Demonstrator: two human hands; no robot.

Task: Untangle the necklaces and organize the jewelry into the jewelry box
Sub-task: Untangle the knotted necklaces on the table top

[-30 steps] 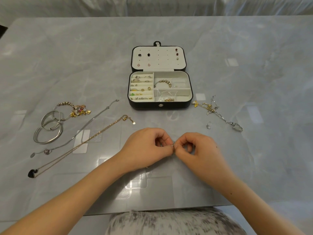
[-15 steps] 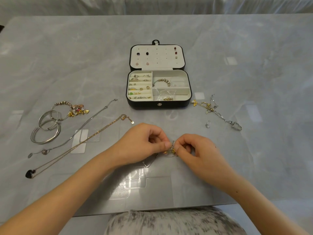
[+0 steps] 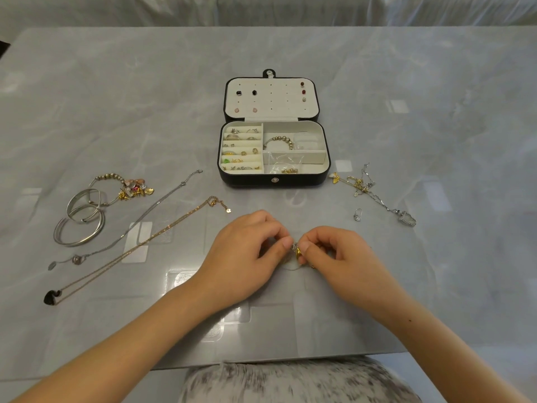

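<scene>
Two bare hands meet at the near centre of a grey marble-look table [image 3: 406, 112]. The left hand [image 3: 247, 254] and right hand [image 3: 340, 257], fingers curled, each pinch a small tangled necklace [image 3: 296, 251] with a gold charm between thumb and fingertip. Beyond them sits the open black jewelry box [image 3: 273, 181], with rings, earrings and a beaded bracelet in its cream compartments. To the left lie a gold chain [image 3: 145, 242], a silver chain [image 3: 139, 219], silver bangles [image 3: 78, 225] and a charm bracelet [image 3: 128, 187]. To the right lies a knot of chains [image 3: 369, 190].
</scene>
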